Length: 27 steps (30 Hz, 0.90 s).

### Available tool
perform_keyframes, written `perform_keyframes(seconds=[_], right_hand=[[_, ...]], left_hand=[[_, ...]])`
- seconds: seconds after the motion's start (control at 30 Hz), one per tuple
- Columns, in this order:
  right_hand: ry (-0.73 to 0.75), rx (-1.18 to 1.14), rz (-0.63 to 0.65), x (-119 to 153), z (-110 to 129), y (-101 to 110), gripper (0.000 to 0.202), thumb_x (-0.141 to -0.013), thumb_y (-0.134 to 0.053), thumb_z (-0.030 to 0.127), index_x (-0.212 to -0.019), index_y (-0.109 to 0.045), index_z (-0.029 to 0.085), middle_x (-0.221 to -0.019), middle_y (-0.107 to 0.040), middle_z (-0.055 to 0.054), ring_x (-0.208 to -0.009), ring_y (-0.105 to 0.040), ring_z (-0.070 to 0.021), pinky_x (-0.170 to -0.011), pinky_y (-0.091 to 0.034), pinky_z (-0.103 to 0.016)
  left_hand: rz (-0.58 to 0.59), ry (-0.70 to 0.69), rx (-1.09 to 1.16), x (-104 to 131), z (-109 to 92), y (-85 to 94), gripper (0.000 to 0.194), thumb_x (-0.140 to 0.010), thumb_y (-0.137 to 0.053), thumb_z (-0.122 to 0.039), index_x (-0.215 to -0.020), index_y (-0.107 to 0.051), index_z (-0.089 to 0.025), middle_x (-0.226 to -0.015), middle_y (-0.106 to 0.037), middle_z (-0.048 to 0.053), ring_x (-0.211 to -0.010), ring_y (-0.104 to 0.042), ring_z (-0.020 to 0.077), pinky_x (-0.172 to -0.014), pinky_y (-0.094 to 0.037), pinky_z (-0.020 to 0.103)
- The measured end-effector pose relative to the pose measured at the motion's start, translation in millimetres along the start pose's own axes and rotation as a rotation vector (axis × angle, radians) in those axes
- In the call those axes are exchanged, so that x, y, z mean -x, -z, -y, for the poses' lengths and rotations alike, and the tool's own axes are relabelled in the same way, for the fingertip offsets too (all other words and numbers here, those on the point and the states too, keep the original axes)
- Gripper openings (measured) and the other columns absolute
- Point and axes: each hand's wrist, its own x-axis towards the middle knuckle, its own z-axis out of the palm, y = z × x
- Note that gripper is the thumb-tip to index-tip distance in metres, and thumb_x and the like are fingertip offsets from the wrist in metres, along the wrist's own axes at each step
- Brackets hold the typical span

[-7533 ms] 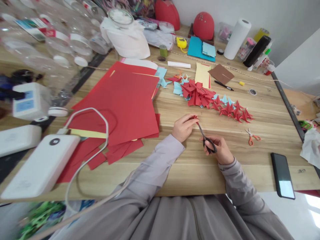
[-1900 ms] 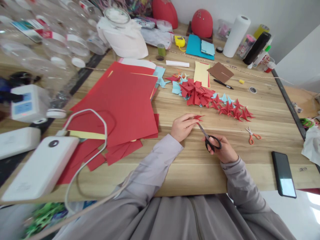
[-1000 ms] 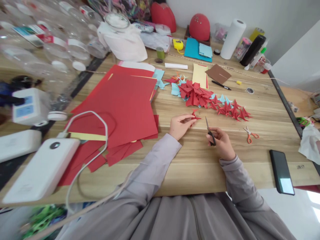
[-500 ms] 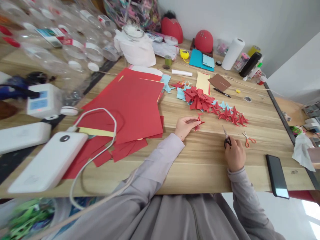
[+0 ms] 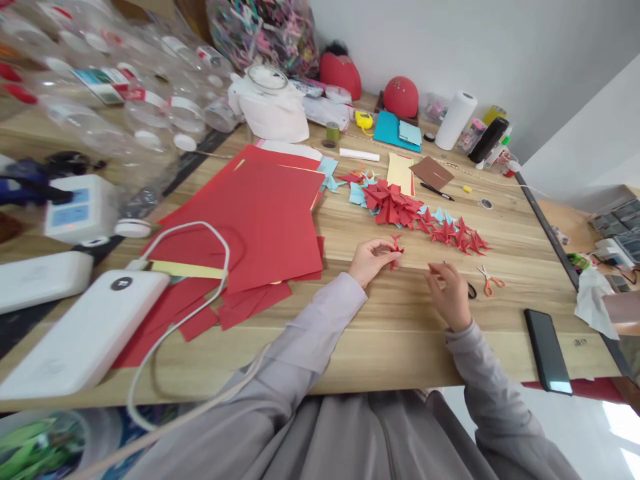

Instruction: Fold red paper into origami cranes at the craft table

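A small folded red paper piece [image 5: 396,251] is pinched between the fingertips of my left hand [image 5: 371,261], just above the wooden table. My right hand [image 5: 449,293] is raised with its fingers apart and nothing in them. The black-handled scissors [image 5: 471,291] lie on the table behind my right hand, which hides most of them. To their right rests a pair of orange-handled scissors [image 5: 491,283]. Beyond my hands is a row of folded red paper pieces [image 5: 393,204] with light blue ones among them.
Large red sheets [image 5: 270,220] cover the left of the table [image 5: 380,360]. A white power bank [image 5: 85,333] with a cable lies at the front left. Plastic bottles [image 5: 145,107] crowd the back left. A phone [image 5: 547,350] lies at the right front edge.
My right hand has let go of the black-handled scissors and moved left, its fingers opening. My left hand still holds the red piece. The camera view has shifted slightly.
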Motion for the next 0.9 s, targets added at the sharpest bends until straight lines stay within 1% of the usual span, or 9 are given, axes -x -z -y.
perform_keyframes(seconds=[0.13, 0.2, 0.27, 0.33, 0.4, 0.47, 0.57, 0.73, 0.9], right_hand=[[-0.065, -0.369, 0.086, -31.7, 14.6, -26.5, 0.033, -0.078, -0.062, 0.039, -0.105, -0.064, 0.02, -0.091, -0.067, -0.008, -0.079, -0.063, -0.0188, -0.071, -0.052, -0.034], [-0.089, -0.524, 0.152, -42.0, 14.2, -37.6, 0.029, -0.076, -0.065, 0.041, -0.096, -0.066, 0.02, -0.087, -0.068, -0.007, -0.078, -0.064, -0.0186, -0.072, -0.052, -0.034], [-0.117, -0.629, 0.164, -47.1, 11.1, -44.9, 0.025, -0.075, -0.066, 0.042, -0.083, -0.067, 0.019, -0.078, -0.068, -0.005, -0.071, -0.064, -0.0173, -0.071, -0.052, -0.033], [-0.15, -0.718, 0.158, -47.8, 7.3, -48.3, 0.023, -0.074, -0.067, 0.042, -0.077, -0.067, 0.019, -0.072, -0.067, -0.004, -0.067, -0.063, -0.0165, -0.069, -0.052, -0.033], [-0.157, -0.753, 0.133, -46.1, 4.4, -49.1, 0.02, -0.074, -0.068, 0.039, -0.077, -0.068, 0.019, -0.073, -0.067, -0.003, -0.067, -0.063, -0.016, -0.069, -0.051, -0.032], [-0.131, -0.731, 0.096, -43.8, 2.6, -49.4, 0.016, -0.074, -0.068, 0.035, -0.076, -0.069, 0.019, -0.075, -0.067, -0.004, -0.07, -0.063, -0.0155, -0.07, -0.05, -0.031], [-0.093, -0.71, 0.066, -41.7, 0.9, -51.2, 0.014, -0.074, -0.068, 0.032, -0.074, -0.071, 0.019, -0.074, -0.067, -0.003, -0.071, -0.062, -0.015, -0.069, -0.049, -0.029], [-0.105, -0.773, 0.096, -42.9, -1.8, -55.0, 0.015, -0.071, -0.071, 0.035, -0.069, -0.072, 0.02, -0.066, -0.066, -0.002, -0.063, -0.06, -0.0144, -0.062, -0.049, -0.028], [-0.188, -0.895, 0.151, -44.8, -1.4, -54.7, 0.017, -0.069, -0.073, 0.038, -0.071, -0.073, 0.021, -0.066, -0.067, -0.002, -0.059, -0.06, -0.0138, -0.06, -0.05, -0.029]], left_hand=[[0.012, -0.016, -0.082, 2.9, 0.4, -2.2, 0.037, -0.05, -0.083, -0.036, -0.069, -0.061, -0.013, -0.068, -0.068, 0.003, -0.058, -0.065, 0.0156, -0.058, -0.054, 0.03], [0.03, -0.031, -0.122, 3.3, 1.3, -1.8, 0.036, -0.052, -0.081, -0.039, -0.067, -0.061, -0.013, -0.066, -0.067, 0.003, -0.059, -0.065, 0.0158, -0.06, -0.054, 0.03], [0.051, -0.045, -0.157, 2.9, 3.3, -0.7, 0.034, -0.056, -0.079, -0.041, -0.067, -0.062, -0.013, -0.065, -0.066, 0.002, -0.06, -0.064, 0.0149, -0.059, -0.054, 0.028], [0.061, -0.058, -0.19, 2.0, 6.5, 0.4, 0.031, -0.061, -0.076, -0.04, -0.07, -0.063, -0.013, -0.066, -0.066, 0.002, -0.059, -0.063, 0.0132, -0.057, -0.053, 0.026], [0.082, -0.051, -0.206, 1.0, 10.1, 0.9, 0.031, -0.063, -0.075, -0.037, -0.081, -0.066, -0.014, -0.072, -0.066, 0.003, -0.062, -0.062, 0.0129, -0.057, -0.053, 0.025], [0.115, -0.048, -0.226, 0.0, 13.0, 0.8, 0.038, -0.061, -0.077, -0.033, -0.092, -0.067, -0.014, -0.085, -0.067, 0.006, -0.067, -0.063, 0.0137, -0.056, -0.053, 0.026], [0.102, -0.1, -0.311, -1.5, 14.8, 1.2, 0.038, -0.056, -0.079, -0.028, -0.09, -0.07, -0.014, -0.099, -0.064, 0.009, -0.075, -0.062, 0.0141, -0.06, -0.053, 0.025], [0.057, -0.083, -0.419, -3.0, 13.0, 4.5, 0.025, -0.057, -0.079, -0.028, -0.077, -0.073, -0.013, -0.084, -0.065, 0.006, -0.066, -0.059, 0.0111, -0.062, -0.051, 0.025], [0.102, -0.009, -0.349, -2.2, 10.7, 4.6, 0.022, -0.061, -0.077, -0.031, -0.068, -0.07, -0.012, -0.075, -0.065, 0.005, -0.063, -0.062, 0.013, -0.063, -0.052, 0.027]])
